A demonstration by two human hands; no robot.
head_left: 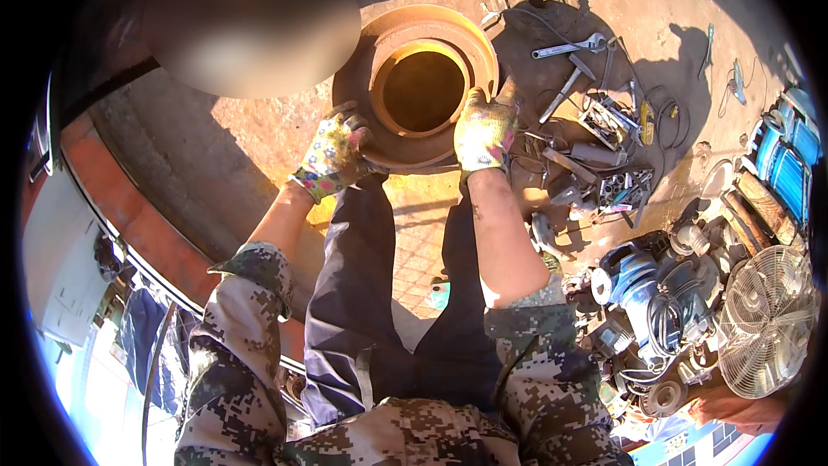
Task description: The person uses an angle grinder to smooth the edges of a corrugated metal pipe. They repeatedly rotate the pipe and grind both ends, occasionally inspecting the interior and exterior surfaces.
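A rusty round metal casing (pixel 473 41), broad-flanged with a smaller raised ring (pixel 380 78) around a dark central opening, lies in front of me between my feet and the far floor. My left hand (pixel 333 152), in a flower-patterned work glove, has its fingers curled at the casing's near left edge. On the near right edge, my right hand (pixel 486 131) grips the rim in a matching glove with a dirty yellowish back. Both forearms reach forward over my dark trousers. The fingertips are partly hidden against the metal.
On the right lie an adjustable wrench (pixel 569 47), a hammer (pixel 562 91), trays of sockets and small tools (pixel 623 190), and cables. Blue electric motors (pixel 642 289) and a wire fan guard (pixel 770 322) crowd the lower right. A curved orange-red edge (pixel 129 198) runs along the left.
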